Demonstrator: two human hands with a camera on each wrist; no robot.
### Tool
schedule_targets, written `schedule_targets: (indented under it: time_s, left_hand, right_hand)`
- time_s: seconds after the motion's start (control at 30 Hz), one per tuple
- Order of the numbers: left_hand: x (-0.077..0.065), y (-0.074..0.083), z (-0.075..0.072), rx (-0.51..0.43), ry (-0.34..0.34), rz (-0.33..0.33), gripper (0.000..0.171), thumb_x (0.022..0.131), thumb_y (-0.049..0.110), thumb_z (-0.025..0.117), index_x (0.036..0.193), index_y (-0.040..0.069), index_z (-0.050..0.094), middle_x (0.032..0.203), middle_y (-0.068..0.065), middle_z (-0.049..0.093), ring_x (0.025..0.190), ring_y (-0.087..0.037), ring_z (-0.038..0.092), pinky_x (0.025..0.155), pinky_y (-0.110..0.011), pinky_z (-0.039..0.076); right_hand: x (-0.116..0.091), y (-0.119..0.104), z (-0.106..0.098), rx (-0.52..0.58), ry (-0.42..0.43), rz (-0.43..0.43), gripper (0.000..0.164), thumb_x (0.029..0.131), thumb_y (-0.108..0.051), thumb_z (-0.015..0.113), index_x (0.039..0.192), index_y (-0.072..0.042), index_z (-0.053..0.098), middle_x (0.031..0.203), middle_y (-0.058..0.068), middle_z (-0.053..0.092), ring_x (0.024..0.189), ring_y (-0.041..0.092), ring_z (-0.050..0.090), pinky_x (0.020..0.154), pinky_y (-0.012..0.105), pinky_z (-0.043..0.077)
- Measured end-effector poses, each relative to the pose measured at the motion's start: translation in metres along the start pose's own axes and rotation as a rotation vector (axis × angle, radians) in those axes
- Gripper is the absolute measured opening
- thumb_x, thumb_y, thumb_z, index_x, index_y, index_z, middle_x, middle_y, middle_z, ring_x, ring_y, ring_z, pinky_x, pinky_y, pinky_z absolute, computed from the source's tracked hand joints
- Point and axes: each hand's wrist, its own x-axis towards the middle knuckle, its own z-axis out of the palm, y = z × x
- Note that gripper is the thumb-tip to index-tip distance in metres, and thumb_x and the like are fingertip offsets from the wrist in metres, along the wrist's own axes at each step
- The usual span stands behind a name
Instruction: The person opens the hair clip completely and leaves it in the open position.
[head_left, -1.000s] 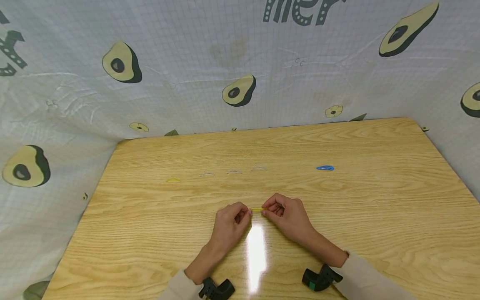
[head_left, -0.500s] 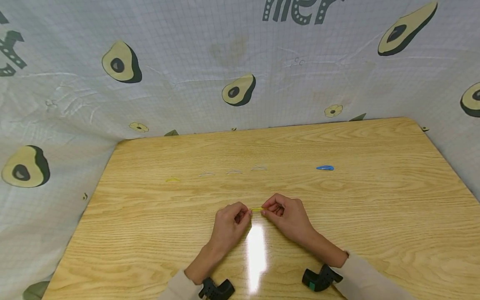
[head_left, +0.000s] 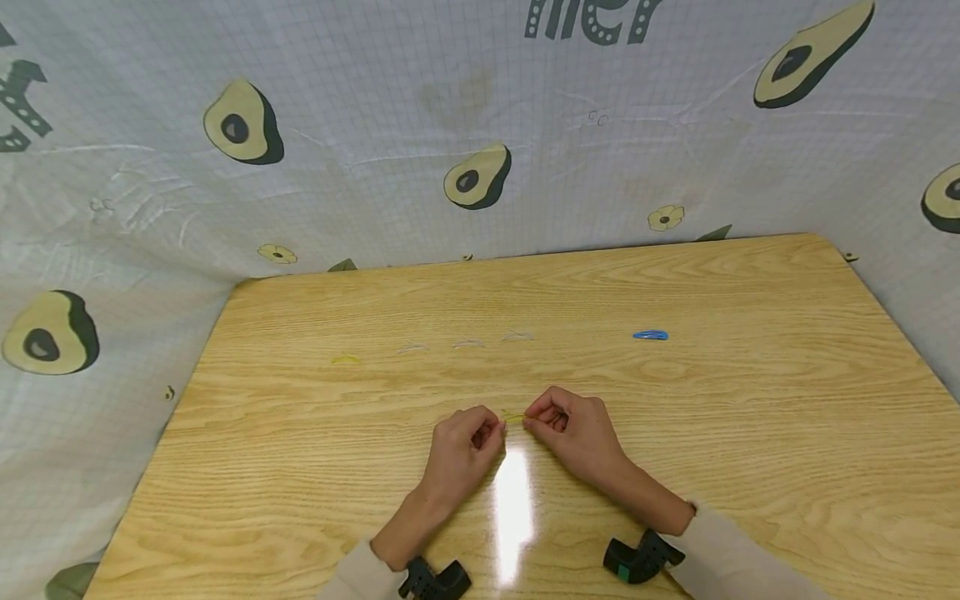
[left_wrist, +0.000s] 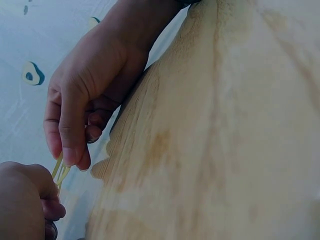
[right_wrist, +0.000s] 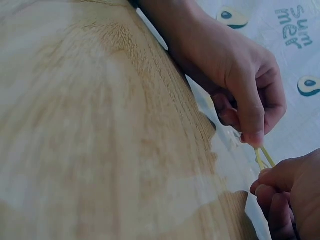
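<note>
Between my two hands is a thin yellow snap hair clip [head_left: 514, 418], its narrow strips spread apart in the left wrist view, where the yellow clip [left_wrist: 64, 171] shows as a small loop. My left hand [head_left: 461, 450] pinches one end between thumb and fingertip. At the other end my right hand [head_left: 577, 433] grips it the same way, fingertips hiding the clip's tips. Farther back on the table lie a blue snap hair clip [head_left: 650, 335] to the right and a thin yellow piece [head_left: 346, 359] to the left, too small to make out fully.
Three thin whitish pieces lie in a row behind my hands: a left one [head_left: 412, 347], a middle one [head_left: 468, 342] and a right one [head_left: 517, 336]. The wooden table [head_left: 750, 400] meets an avocado-print sheet [head_left: 360, 167] at the back and sides.
The yellow hair clip's strips look more spread apart, one rising behind the other. My left fingertips have shifted very slightly. My right hand stays almost still, and the pieces on the table have not moved.
</note>
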Motion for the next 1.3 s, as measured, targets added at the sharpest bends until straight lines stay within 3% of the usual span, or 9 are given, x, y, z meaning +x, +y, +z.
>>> schedule_targets:
  time_s: [0.43, 0.8, 1.07, 1.3]
  left_hand:
    - [0.000, 0.002, 0.001, 0.001, 0.019, -0.014, 0.018, 0.079, -0.006, 0.072, 0.074, 0.009, 0.062, 0.061, 0.004, 0.054, 0.052, -0.004, 0.045, 0.049, -0.014, 0.037]
    - [0.006, 0.006, -0.002, -0.031, 0.009, -0.097, 0.011, 0.084, -0.003, 0.070, 0.081, 0.006, 0.065, 0.067, 0.003, 0.058, 0.056, -0.003, 0.047, 0.049, -0.016, 0.040]
    - [0.016, 0.009, -0.002, 0.009, 0.029, -0.077, 0.004, 0.089, 0.005, 0.067, 0.086, 0.003, 0.066, 0.071, 0.002, 0.058, 0.059, -0.006, 0.048, 0.051, -0.018, 0.042]
    - [0.030, 0.010, 0.007, 0.032, 0.047, -0.055, 0.006, 0.085, -0.001, 0.070, 0.086, 0.004, 0.066, 0.073, -0.001, 0.058, 0.060, -0.009, 0.049, 0.052, -0.019, 0.042]
  right_hand:
    - [0.000, -0.001, -0.003, 0.013, 0.006, 0.000, 0.009, 0.083, -0.011, 0.076, 0.084, -0.018, 0.069, 0.070, -0.012, 0.063, 0.055, 0.005, 0.056, 0.049, 0.026, 0.048]
    - [0.003, -0.003, -0.004, 0.000, 0.049, -0.054, 0.010, 0.084, -0.010, 0.075, 0.085, -0.018, 0.068, 0.072, -0.009, 0.065, 0.056, 0.003, 0.056, 0.050, 0.025, 0.048]
    - [0.007, -0.003, -0.008, 0.006, 0.094, -0.048, 0.009, 0.083, -0.010, 0.075, 0.086, -0.016, 0.069, 0.071, -0.008, 0.065, 0.055, 0.005, 0.056, 0.050, 0.024, 0.047]
    - [0.015, -0.001, -0.017, -0.030, 0.141, -0.006, 0.010, 0.085, -0.014, 0.075, 0.090, -0.016, 0.067, 0.074, -0.010, 0.066, 0.058, 0.005, 0.058, 0.053, 0.025, 0.048]
